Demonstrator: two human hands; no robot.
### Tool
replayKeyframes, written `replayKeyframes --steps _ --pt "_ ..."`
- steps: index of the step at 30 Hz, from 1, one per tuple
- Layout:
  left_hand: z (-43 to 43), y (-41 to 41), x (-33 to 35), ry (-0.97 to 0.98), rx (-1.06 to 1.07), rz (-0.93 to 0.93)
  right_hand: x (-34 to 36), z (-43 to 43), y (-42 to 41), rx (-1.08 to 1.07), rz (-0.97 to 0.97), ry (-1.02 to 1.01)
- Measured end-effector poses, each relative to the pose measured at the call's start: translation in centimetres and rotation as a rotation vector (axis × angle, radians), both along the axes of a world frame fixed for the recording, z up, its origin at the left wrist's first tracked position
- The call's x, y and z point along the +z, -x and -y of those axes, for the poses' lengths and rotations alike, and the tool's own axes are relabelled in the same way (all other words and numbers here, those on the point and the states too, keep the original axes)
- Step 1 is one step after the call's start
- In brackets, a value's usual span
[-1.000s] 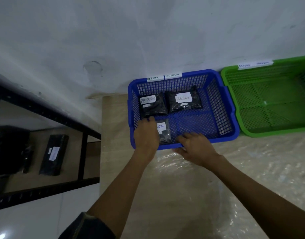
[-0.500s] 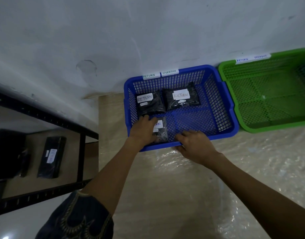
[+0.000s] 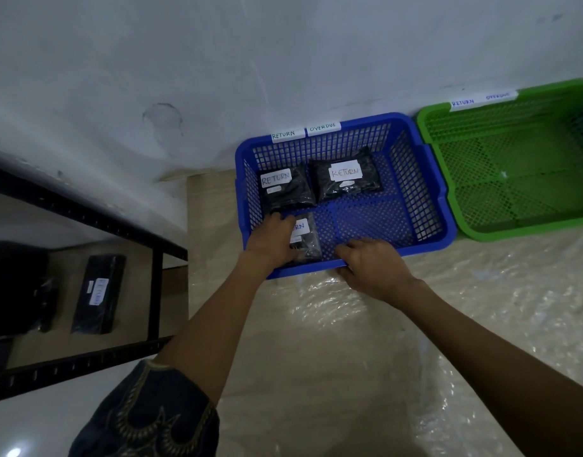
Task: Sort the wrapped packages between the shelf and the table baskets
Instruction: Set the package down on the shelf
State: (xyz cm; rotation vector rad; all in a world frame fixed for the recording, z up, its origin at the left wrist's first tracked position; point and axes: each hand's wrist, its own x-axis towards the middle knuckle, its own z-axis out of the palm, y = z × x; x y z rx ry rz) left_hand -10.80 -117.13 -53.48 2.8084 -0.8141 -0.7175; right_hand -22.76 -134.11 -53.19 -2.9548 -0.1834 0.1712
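A blue basket (image 3: pixel 431 206) stands on the table against the wall. Two black wrapped packages labelled RETURN lie at its back, one on the left (image 3: pixel 285 189) and one to its right (image 3: pixel 346 179). A third, smaller black package (image 3: pixel 306 240) lies at the front left of the basket. My left hand (image 3: pixel 272 240) rests on this package and covers part of its label. My right hand (image 3: pixel 370 263) grips the basket's front rim. On the black shelf (image 3: pixel 85 212) at the left lies a long black package (image 3: pixel 98 295) with a white label.
A green basket (image 3: pixel 514 232) stands to the right of the blue one, with nothing in it. Both baskets carry paper labels reading RETURN and OVERDUE. Crinkled clear plastic (image 3: pixel 448 324) covers the table. More dark packages (image 3: pixel 16 291) sit at the far left of the shelf.
My two hands stay in the same places on the small package and the basket's rim. The view has shifted slightly.
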Motion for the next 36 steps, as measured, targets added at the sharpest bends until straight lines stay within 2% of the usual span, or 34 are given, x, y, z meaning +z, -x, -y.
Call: replayKeyframes --steps 5,11,14,17,20,24,28,33,36 --pt "-0.6 0.8 0.6 0.227 0.083 0.048 0.3 -0.1 0.0 -0.004 -0.015 0.035" --pt "-1.9 3.1 0.4 0.576 0.185 0.298 0.7 -0.3 0.0 -0.038 -0.077 0.075" --pt "-3.0 4.7 0.5 0.623 0.180 0.363 1.0 -0.4 0.0 -0.062 -0.147 0.121" --pt "-4.7 6.3 1.2 0.622 0.129 0.359 1.9 -0.3 0.3 -0.092 -0.237 0.083" --pt "-6.8 8.1 2.6 0.644 0.111 0.376 3.7 -0.5 1.3 -0.112 -0.187 0.074" --pt "-10.1 11.3 5.8 0.645 0.197 0.242 6.8 -1.7 3.7 -0.070 -0.229 0.121" --pt "-13.9 15.7 9.5 0.514 0.304 0.080 10.6 -3.7 7.0 -0.044 -0.274 0.221" --pt "-19.0 22.8 13.5 0.309 0.383 -0.152 15.0 -8.9 13.7 -0.010 -0.474 0.129" --pt "-22.2 26.5 15.2 0.361 0.422 -0.166 16.7 -12.7 16.9 0.051 -0.517 0.126"
